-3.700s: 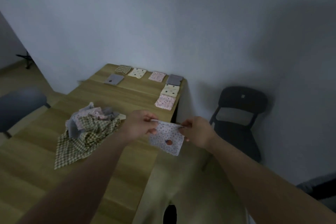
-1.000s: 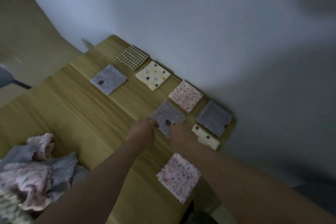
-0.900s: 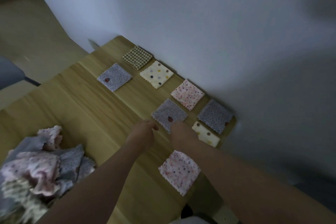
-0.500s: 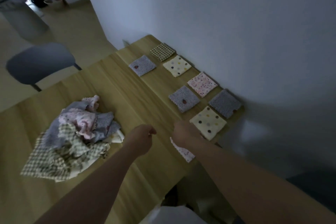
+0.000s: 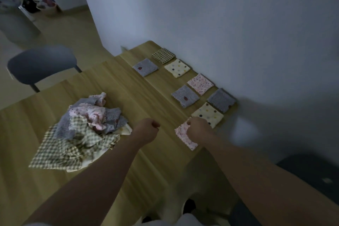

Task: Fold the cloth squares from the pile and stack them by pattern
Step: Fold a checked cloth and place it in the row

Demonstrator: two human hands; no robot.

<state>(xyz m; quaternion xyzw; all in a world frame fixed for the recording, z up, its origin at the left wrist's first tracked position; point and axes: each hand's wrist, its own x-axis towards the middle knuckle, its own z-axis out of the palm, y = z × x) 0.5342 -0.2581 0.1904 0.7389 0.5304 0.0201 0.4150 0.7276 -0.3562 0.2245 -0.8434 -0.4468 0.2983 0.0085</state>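
A rumpled pile of cloth squares lies on the wooden table, a checked one on the outside. Folded squares lie in rows by the wall: a checked one, a grey one with a red spot, a cream dotted one, a pink one, a second grey one with a red spot, a plain grey one, another cream dotted one and a pink one near the table edge. My left hand is curled and holds nothing. My right hand, also curled, hovers over the near pink square.
A grey chair stands to the left of the table. A dark chair sits at the lower right. The wall runs close behind the folded squares. The table's right edge is just past my right hand.
Both hands set the folded grey square with the red spot down in the row, let go and drew back toward me. The view swung left toward the pile.
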